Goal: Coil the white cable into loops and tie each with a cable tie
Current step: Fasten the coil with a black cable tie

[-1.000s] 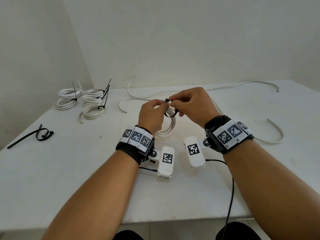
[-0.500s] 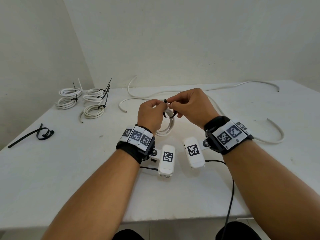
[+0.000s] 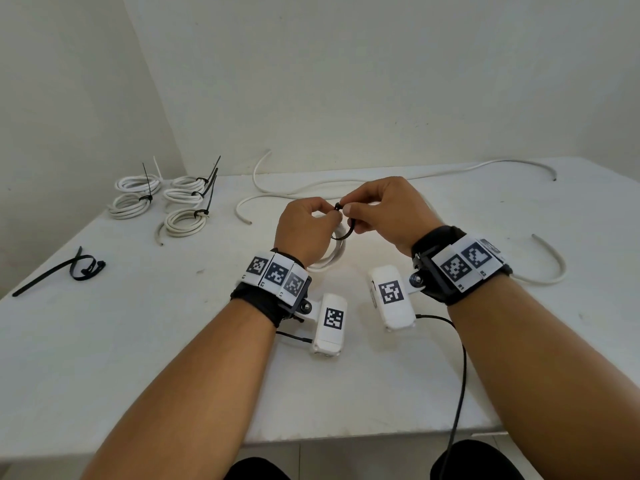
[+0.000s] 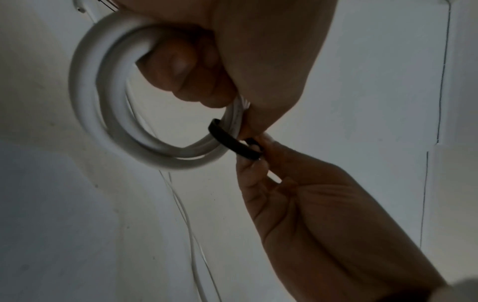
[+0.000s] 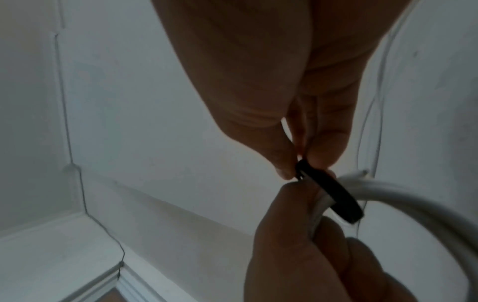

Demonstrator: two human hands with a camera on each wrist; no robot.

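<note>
Near the centre of the head view, just above the white worktop [image 3: 104,358], the left hand [image 3: 304,230] has its fingers curled round a small coil of white cable [image 4: 103,114], held as a bundle of a few turns. A black cable tie [image 4: 234,143] wraps that bundle right beside the left fingertips. The right hand [image 3: 388,213] pinches the tie's end between thumb and forefinger, at the point where the two hands meet. So both grips are closed: the left on the coil, the right on the tie.

The cable looks fairly stiff and springy, since its turns hold a round shape; it would likely spring open if released, so the best hold is across all turns, close to the tie. The tie is thin, smooth and flexible; pinching it near its tip and pulling straight seems the safer way to tighten it without slipping.

At the upper left of the head view lie five tied coils [image 3: 166,202], and a spare black tie [image 3: 69,271] rests at the left edge. Loose cable [image 3: 485,166] trails across the far side of the worktop.
</note>
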